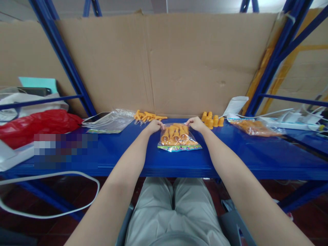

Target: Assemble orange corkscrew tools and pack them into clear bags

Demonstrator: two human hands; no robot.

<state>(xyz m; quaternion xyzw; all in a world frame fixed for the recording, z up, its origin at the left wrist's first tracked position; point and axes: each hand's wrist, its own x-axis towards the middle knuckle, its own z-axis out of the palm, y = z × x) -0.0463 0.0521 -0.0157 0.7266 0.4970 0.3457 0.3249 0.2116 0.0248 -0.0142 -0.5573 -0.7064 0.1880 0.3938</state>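
Observation:
A clear plastic bag (179, 148) lies on the blue shelf in front of me, its colourful printed strip toward my body. Inside it are several orange cone-shaped plastic pieces (175, 134). My left hand (154, 126) pinches the bag's far left corner, and my right hand (195, 123) pinches the far right corner. The fingertips are small in view and partly hidden. Just beyond my left hand is a pile of orange branched pieces (146, 116) with small metal chains. To the right of my right hand stand several orange cup-shaped pieces (210, 121).
On the left lie a stack of clear bags (112, 123), a phone-like device (96, 118) and a red plastic bag (41, 123). Another filled bag (256, 127) and a power strip (292, 123) are at right. Cardboard (194, 65) walls the back; blue posts (64, 58) flank it. A white cable loop (98, 188) hangs at front left.

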